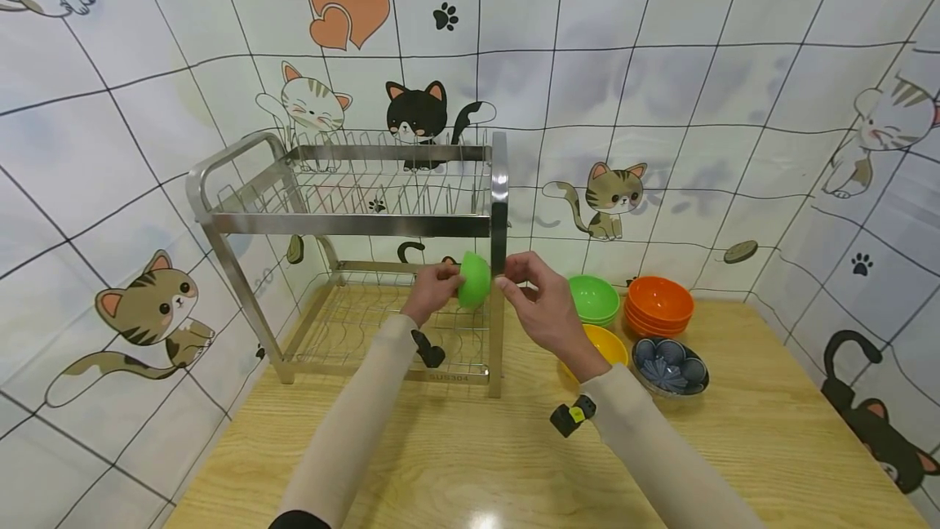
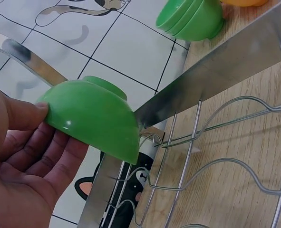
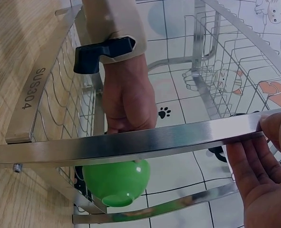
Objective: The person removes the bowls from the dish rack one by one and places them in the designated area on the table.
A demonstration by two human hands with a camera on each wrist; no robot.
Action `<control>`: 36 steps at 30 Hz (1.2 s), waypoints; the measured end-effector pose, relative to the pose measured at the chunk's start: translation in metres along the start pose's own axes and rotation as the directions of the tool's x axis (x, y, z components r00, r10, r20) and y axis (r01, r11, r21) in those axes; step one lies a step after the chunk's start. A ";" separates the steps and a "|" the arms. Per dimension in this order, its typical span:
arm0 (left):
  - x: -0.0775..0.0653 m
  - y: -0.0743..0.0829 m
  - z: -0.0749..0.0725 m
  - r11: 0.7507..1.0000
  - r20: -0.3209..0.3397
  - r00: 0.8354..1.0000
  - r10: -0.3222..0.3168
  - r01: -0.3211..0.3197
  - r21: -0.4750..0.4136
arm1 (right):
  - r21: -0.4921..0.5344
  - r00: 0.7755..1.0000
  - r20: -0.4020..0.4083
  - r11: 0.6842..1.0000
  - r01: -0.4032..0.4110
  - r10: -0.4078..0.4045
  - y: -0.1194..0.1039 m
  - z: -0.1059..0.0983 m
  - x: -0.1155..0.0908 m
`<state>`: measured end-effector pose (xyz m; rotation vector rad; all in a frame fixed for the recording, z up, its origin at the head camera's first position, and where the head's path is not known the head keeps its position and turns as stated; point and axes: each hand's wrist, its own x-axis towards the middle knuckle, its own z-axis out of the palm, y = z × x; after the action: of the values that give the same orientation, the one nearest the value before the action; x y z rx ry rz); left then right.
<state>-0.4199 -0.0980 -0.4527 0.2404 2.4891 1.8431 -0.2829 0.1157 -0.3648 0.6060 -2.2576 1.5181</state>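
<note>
My left hand pinches the rim of a green bowl between thumb and fingers. The bowl is tilted on its side above the lower wire tier of a two-tier steel dish rack, just inside its right end. In the left wrist view the bowl has its base upward, and one rim edge comes close to the wires; I cannot tell if they touch. With thumb and fingers on opposite sides, my right hand holds the rack's right front upright.
Right of the rack stand stacked green bowls, stacked orange bowls, a yellow bowl partly behind the right forearm, and a dark patterned bowl. Cat-printed walls border the wooden table behind and on both sides.
</note>
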 end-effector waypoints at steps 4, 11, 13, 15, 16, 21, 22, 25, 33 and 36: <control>-0.003 0.004 -0.001 1.000 -0.018 1.000 0.014 -0.014 0.025 | 0.000 1.000 0.000 1.000 -0.006 0.006 0.000 0.000 0.000; -0.010 0.007 -0.006 0.994 -0.030 0.995 0.092 -0.090 0.065 | 0.017 1.000 0.007 1.000 -0.009 0.009 0.000 0.000 -0.001; -0.012 0.009 -0.008 0.990 -0.030 0.992 0.120 -0.117 0.075 | 0.021 1.000 0.010 1.000 -0.008 0.008 0.000 0.000 -0.001; -0.015 0.010 -0.009 0.985 -0.027 0.989 0.146 -0.143 0.093 | 0.022 1.000 0.009 1.000 -0.007 0.006 0.001 -0.001 -0.001; -0.017 0.011 -0.010 0.982 -0.025 0.987 0.159 -0.156 0.104 | 0.021 1.000 0.009 1.000 -0.007 0.007 0.001 -0.001 -0.001; -0.026 0.018 -0.012 0.963 -0.009 0.976 0.218 -0.214 0.162 | 0.010 1.000 0.008 1.000 -0.007 0.007 0.001 -0.002 -0.001; -0.028 0.019 -0.013 0.958 -0.007 0.973 0.229 -0.224 0.177 | 0.007 1.000 0.008 1.000 -0.005 0.005 0.001 -0.002 -0.001; -0.033 0.022 -0.014 0.934 0.001 0.962 0.274 -0.267 0.236 | 0.000 1.000 0.012 1.000 0.000 0.000 0.001 -0.003 -0.001; -0.047 0.026 -0.019 0.845 0.031 0.911 0.411 -0.393 0.362 | -0.007 1.000 0.020 1.000 -0.005 0.005 0.003 -0.004 -0.001; -0.055 0.028 -0.024 0.802 0.043 0.888 0.457 -0.433 0.413 | -0.010 1.000 0.022 1.000 -0.012 0.012 0.004 -0.004 -0.002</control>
<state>-0.3654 -0.1202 -0.4221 0.8702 3.0469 1.4083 -0.2833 0.1211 -0.3671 0.6095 -2.2878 1.5122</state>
